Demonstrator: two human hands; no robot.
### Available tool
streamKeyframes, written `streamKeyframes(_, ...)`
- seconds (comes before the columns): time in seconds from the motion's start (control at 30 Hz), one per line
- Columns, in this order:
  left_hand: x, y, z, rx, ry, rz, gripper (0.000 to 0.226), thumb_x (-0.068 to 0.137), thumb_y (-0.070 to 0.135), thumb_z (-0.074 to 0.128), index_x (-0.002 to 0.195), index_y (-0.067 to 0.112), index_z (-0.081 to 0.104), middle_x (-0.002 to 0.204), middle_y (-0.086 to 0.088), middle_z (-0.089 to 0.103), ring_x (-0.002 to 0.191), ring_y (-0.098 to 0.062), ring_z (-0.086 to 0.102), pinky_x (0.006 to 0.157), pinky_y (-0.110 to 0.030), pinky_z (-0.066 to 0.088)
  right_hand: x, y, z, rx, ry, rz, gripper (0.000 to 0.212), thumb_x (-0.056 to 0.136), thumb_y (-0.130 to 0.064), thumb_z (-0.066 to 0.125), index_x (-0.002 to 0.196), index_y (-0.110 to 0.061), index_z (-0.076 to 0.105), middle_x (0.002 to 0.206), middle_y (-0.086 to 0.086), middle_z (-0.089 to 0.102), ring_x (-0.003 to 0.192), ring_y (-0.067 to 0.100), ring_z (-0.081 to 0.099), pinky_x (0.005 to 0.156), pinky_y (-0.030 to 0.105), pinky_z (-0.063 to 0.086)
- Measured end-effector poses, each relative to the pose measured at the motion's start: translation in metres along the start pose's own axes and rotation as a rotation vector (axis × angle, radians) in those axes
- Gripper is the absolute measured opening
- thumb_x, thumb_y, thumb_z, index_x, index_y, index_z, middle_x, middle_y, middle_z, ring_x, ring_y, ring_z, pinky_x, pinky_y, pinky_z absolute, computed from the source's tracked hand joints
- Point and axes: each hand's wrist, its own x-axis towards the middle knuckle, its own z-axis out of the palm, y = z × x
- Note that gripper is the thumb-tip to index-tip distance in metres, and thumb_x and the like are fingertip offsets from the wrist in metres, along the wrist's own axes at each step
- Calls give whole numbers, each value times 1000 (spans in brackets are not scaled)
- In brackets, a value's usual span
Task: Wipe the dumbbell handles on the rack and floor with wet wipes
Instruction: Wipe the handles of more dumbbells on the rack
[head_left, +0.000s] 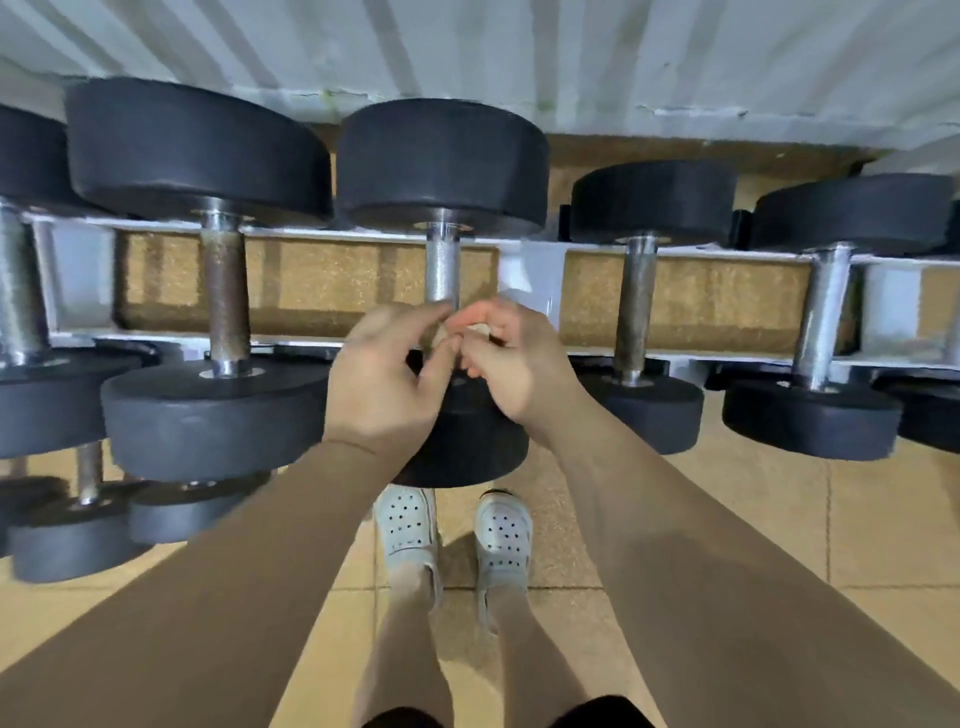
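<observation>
Black round-headed dumbbells lie across a white rack (535, 270). The middle dumbbell's steel handle (442, 265) runs away from me, and both hands meet over its near end. My left hand (384, 379) is curled, thumb and forefinger reaching toward the right hand. The fingers of my right hand (511, 364) are bunched around a small pale scrap, seemingly a wet wipe (480, 329), mostly hidden. To the left sits a rusty handle (224, 296); to the right are a dull handle (638, 306) and a shiny one (826, 312).
Smaller dumbbells (88, 519) lie on the tan tiled floor (753, 519) at lower left, under the rack. My feet in white perforated clogs (408, 525) stand just in front of the rack. A pale striped wall (467, 41) rises behind the rack.
</observation>
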Motion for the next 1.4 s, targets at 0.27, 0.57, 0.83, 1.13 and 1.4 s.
streamKeyframes(0.27,34,25,-17,-342,-322,-313,17,89,-1,71,98,13,76,90,-5,77,89,-20,74,88,-39,59,-1,3,-5,173,-16,12,9,96,-15,61,91,-22,62,80,-6,67,69,4,63,76,28,52)
streamKeyframes(0.57,70,1,-6,417,-231,165,19,89,5,68,102,13,79,97,-2,64,92,-23,63,84,-15,38,-43,45,24,-183,460,-148,15,96,-36,61,98,-23,68,89,-12,63,93,10,50,85,28,41)
streamKeyframes(0.83,79,-19,0,480,-400,597,16,91,18,68,90,5,79,86,-8,65,74,-25,66,66,-28,55,-43,58,45,-125,631,-104,33,90,-44,51,97,-16,69,91,-11,56,99,14,50,89,31,41)
streamKeyframes(1.13,72,-22,19,367,-324,502,6,86,2,72,86,6,76,88,-8,66,81,-14,56,76,-21,45,-43,58,45,-132,624,-111,32,87,-45,50,95,-19,66,91,-12,55,99,17,51,90,37,42)
streamKeyframes(1.4,92,-28,-2,368,-394,585,5,85,14,78,86,8,76,91,-5,67,82,-17,61,77,-26,51,-43,57,46,-102,639,-112,32,86,-44,51,97,-17,64,91,-14,52,97,15,50,88,39,45)
